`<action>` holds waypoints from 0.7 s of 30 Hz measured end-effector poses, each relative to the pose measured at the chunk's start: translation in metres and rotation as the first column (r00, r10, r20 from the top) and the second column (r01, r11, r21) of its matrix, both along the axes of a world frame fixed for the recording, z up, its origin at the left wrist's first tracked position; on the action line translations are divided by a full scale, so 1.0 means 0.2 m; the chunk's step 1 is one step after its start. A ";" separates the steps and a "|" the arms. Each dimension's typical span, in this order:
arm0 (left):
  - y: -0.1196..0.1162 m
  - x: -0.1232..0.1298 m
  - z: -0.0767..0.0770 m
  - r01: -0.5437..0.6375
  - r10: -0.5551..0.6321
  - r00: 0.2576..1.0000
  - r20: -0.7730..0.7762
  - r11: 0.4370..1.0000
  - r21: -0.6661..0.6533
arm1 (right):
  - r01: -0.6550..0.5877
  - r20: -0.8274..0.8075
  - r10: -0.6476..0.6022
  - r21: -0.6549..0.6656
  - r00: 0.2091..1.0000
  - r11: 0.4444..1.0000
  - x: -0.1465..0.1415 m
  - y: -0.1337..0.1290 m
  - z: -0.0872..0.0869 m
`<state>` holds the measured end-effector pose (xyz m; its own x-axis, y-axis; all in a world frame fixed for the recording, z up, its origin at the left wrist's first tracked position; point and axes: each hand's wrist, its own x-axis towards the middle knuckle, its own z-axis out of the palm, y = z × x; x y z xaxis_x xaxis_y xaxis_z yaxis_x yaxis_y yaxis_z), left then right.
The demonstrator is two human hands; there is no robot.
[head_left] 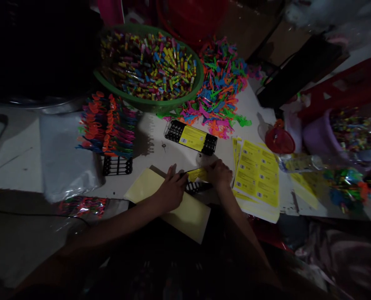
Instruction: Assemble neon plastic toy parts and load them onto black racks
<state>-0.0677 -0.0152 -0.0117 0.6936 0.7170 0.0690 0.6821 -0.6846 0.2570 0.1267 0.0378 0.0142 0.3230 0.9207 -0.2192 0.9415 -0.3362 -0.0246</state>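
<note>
At the table's near edge, both hands are on a small black plastic rack [197, 186] with a yellow label [197, 174] at its upper side. My left hand [174, 191] has its fingers closed at the rack's left end, by the label's edge. The fingers of my right hand [220, 173] pinch the label's right end; their tips are partly hidden. Under my left wrist lies a pale yellow backing sheet [185, 214]. Just beyond, a second black rack [174, 130] carries a flat yellow label [192, 138]. Printed yellow label sheets [256, 171] lie right of my right hand.
A green basin [160, 105] of small colourful tubes stands at the back, beside a heap of bright plastic pieces [219, 96]. To the left are filled racks [108, 125] and clear plastic bags [68, 154]. A red funnel-like cup [279, 140] and purple basin [318, 133] stand right.
</note>
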 end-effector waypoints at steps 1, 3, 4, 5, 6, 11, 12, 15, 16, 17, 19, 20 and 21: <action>0.00 0.00 0.00 0.001 -0.001 1.000 0.000 1.000 0.001 | 0.013 0.033 -0.014 0.027 0.999 1.000 0.02 0.00 0.00; 0.00 0.00 0.00 -0.002 0.002 1.000 -0.002 1.000 0.006 | 0.021 0.060 -0.027 0.113 0.998 0.993 0.08 -0.02 0.00; 0.00 0.00 -0.01 -0.003 0.003 1.000 -0.002 1.000 0.009 | 0.011 0.054 -0.021 0.167 0.998 0.986 0.11 -0.03 -0.01; 0.00 0.00 0.00 -0.006 0.006 1.000 -0.002 1.000 0.014 | -0.017 0.046 0.007 0.224 0.999 0.975 0.13 -0.04 -0.01; 0.00 0.00 0.00 -0.007 0.007 1.000 -0.001 1.000 0.020 | -0.071 0.036 0.064 0.273 0.997 0.959 0.14 -0.06 -0.02; -0.01 0.00 0.01 -0.018 0.019 1.000 -0.013 0.999 0.040 | -0.576 -0.047 0.597 0.214 0.801 0.789 0.10 -0.18 -0.10; -0.01 0.00 0.02 -0.019 0.020 1.000 -0.017 0.999 0.042 | -0.642 -0.068 0.662 0.188 0.746 0.743 0.08 -0.20 -0.11; -0.02 0.00 0.02 -0.015 0.017 1.000 -0.026 0.999 0.051 | -0.782 -0.123 0.797 0.155 0.591 0.603 0.09 -0.27 -0.13; -0.02 0.00 0.01 -0.015 0.017 0.999 -0.029 0.998 0.054 | -0.826 -0.151 0.838 0.152 0.524 0.543 0.11 -0.29 -0.13; -0.02 0.00 0.01 -0.016 0.018 0.999 -0.031 0.998 0.054 | -0.863 -0.183 0.873 0.155 0.453 0.480 0.13 -0.30 -0.13; -0.02 -0.01 0.01 -0.025 0.027 0.999 -0.025 0.999 0.048 | -0.910 -0.250 0.911 0.178 0.327 0.376 0.16 -0.33 -0.11; -0.02 -0.01 0.01 -0.030 0.031 0.999 -0.018 0.999 0.040 | -0.918 -0.279 0.917 0.196 0.284 0.344 0.18 -0.34 -0.11; -0.02 -0.02 0.01 -0.029 0.029 1.000 -0.008 0.999 0.026 | -0.921 -0.303 0.918 0.214 0.255 0.326 0.18 -0.35 -0.10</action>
